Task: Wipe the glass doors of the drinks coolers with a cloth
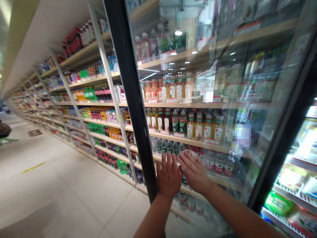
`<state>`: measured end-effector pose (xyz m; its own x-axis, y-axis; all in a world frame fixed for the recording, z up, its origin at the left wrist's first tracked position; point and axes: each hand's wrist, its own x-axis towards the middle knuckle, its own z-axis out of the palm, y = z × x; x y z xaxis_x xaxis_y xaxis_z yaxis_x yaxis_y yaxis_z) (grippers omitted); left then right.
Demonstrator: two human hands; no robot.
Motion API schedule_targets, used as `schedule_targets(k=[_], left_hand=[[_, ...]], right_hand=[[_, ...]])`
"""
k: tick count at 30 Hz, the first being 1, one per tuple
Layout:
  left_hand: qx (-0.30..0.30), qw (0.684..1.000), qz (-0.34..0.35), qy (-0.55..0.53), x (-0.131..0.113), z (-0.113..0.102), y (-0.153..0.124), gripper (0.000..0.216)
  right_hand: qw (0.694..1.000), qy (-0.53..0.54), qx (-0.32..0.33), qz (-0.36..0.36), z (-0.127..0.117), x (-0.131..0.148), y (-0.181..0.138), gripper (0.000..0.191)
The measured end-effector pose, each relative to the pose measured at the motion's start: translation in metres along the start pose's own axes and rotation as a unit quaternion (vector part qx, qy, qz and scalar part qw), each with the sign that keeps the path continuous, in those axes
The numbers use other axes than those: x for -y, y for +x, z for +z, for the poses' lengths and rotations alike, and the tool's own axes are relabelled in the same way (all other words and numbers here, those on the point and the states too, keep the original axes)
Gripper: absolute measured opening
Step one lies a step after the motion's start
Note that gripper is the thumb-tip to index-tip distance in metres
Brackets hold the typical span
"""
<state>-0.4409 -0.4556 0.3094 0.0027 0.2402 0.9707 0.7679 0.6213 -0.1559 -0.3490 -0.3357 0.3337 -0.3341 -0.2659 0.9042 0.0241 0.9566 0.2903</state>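
Observation:
A glass cooler door [223,99] with a black frame [131,99] stands in front of me. My left hand [169,175] lies flat against the glass near the frame, fingers stretched out and pointing up. Beside it, my right hand [194,170] presses a small white cloth [190,153] against the glass, fingers extended over it. Behind the glass are shelves of bottled drinks [183,124], with yellow, red and green bottles in rows and clear water bottles [218,162] lower down.
Long open shelves of drinks [94,96] run away to the left along a pale tiled aisle floor [61,185]. An open cooler section with packaged goods [297,185] is at the right. A dark shape [4,129] sits at the far left edge.

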Motion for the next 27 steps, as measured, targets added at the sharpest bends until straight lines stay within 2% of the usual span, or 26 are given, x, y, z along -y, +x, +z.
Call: schedule_targets(k=[2, 6, 8, 12, 18, 24, 27], left_hand=[[-0.002, 1.0, 0.007, 0.002, 0.0, -0.002, 0.001, 0.07], [-0.011, 1.0, 0.011, 0.006, 0.001, -0.003, 0.003, 0.07], [-0.018, 1.0, 0.019, -0.001, 0.002, -0.003, 0.003, 0.071], [-0.024, 0.999, 0.035, -0.017, 0.005, 0.001, 0.003, 0.073], [-0.026, 0.999, 0.029, -0.028, 0.008, 0.005, 0.003, 0.075], [-0.03, 0.997, 0.026, -0.06, 0.011, 0.009, 0.001, 0.078], [-0.029, 0.998, 0.034, -0.04, 0.013, 0.01, 0.001, 0.085]], right_hand=[[1.0, -0.003, 0.006, 0.024, -0.002, 0.001, 0.006, 0.064], [0.993, -0.015, -0.049, 0.102, -0.004, 0.002, 0.02, 0.07], [0.994, -0.013, -0.058, 0.094, -0.002, 0.006, 0.016, 0.067], [0.999, -0.023, -0.013, 0.032, 0.0, 0.01, 0.008, 0.051], [0.994, -0.062, 0.055, 0.077, -0.001, 0.005, 0.031, 0.055], [0.996, -0.077, 0.037, 0.02, 0.006, 0.003, 0.012, 0.05], [0.995, -0.082, 0.036, 0.047, -0.003, -0.011, 0.022, 0.054]])
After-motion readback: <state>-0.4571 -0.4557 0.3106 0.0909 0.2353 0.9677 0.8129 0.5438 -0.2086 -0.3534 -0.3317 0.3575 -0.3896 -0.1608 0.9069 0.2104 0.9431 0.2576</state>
